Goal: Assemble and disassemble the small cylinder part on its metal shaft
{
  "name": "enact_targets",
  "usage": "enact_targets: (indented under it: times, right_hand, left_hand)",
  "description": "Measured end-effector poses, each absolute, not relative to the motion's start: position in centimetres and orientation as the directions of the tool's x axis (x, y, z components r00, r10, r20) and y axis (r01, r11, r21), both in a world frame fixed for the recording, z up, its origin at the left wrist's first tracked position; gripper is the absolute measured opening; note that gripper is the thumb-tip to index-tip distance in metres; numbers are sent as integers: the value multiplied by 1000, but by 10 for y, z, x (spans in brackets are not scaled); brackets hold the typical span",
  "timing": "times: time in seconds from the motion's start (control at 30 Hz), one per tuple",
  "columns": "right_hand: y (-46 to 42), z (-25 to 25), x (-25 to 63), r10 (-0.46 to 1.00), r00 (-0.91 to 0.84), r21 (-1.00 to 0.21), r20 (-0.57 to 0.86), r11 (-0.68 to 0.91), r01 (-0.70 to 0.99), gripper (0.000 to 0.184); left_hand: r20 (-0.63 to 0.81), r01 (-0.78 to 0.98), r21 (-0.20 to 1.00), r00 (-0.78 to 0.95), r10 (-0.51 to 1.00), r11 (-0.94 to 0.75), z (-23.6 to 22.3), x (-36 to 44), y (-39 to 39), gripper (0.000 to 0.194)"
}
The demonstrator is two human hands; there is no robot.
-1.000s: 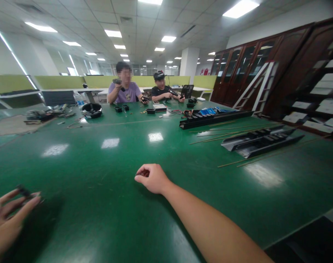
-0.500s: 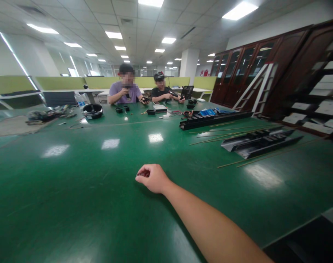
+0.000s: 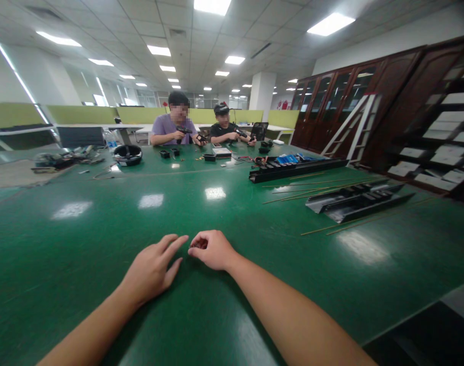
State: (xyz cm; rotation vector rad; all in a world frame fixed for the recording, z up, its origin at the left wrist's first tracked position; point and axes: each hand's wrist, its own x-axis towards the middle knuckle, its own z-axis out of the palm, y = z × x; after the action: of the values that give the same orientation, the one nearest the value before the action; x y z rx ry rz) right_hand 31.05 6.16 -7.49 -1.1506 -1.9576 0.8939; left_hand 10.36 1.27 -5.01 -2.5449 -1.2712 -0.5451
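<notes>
Your left hand lies low over the green tabletop, open, its fingers stretched forward and the thumb set apart below them; it has hold of nothing that shows. The fingertips reach just beside your right hand, which is curled, thumb and fingers bent into a loose ring around small dark pieces. Those pieces sit in the hollow of that hand, close to the tabletop; they are too small and shaded for you to tell what they are.

Ahead to your right, two short black channels lie side by side, with thin yellowish rods near them. Farther back, a long black channel has blue packets along it. Across from you sit a person in a purple shirt and a person in a black shirt, each holding a dark handheld tool.
</notes>
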Motion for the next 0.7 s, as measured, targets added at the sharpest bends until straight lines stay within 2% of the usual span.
enact_targets:
  times: [0.1, 0.27, 0.4, 0.5, 0.6, 0.7]
  right_hand:
    - [62, -70, 314, 888, -402, -769, 224, 414, 486, 14]
    - [65, -67, 318, 903, -364, -729, 226, 405, 552, 21]
    - [65, -69, 317, 899, -388, -727, 204, 405, 555, 14]
    - [63, -72, 315, 889, -405, -763, 215, 412, 498, 13]
    - [63, -74, 313, 887, -428, -837, 174, 363, 410, 26]
    - [63, -75, 313, 889, -438, -866, 137, 322, 383, 42]
  left_hand:
    - [339, 705, -79, 684, 646, -705, -60, 150, 36, 39]
    - [326, 710, -27, 671, 666, -703, -59, 169, 48, 29]
    - [345, 657, 85, 686, 640, -749, -59, 152, 41, 30]
    - [377, 597, 152, 701, 605, -788, -59, 138, 39, 36]
    - [426, 599, 136, 684, 592, -789, -52, 114, 36, 30]
    - [550, 717, 105, 535, 641, -689, -35, 71, 23, 22]
